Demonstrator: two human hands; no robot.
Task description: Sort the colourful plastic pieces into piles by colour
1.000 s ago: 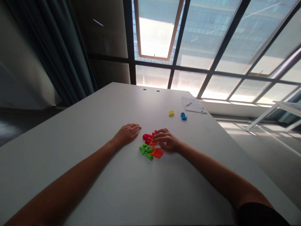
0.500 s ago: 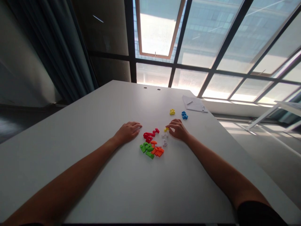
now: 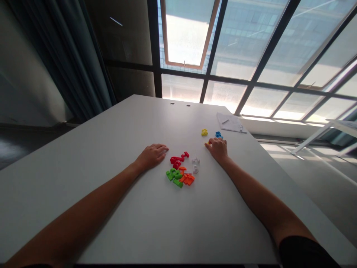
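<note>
the near tabletop gives free passage; red pieces bar the left hand rightward, blue pieces the right hand forward.

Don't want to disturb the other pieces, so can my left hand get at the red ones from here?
Probably yes: your left hand rests on the table just beside the red pieces, and nothing visible stands between them.
</note>
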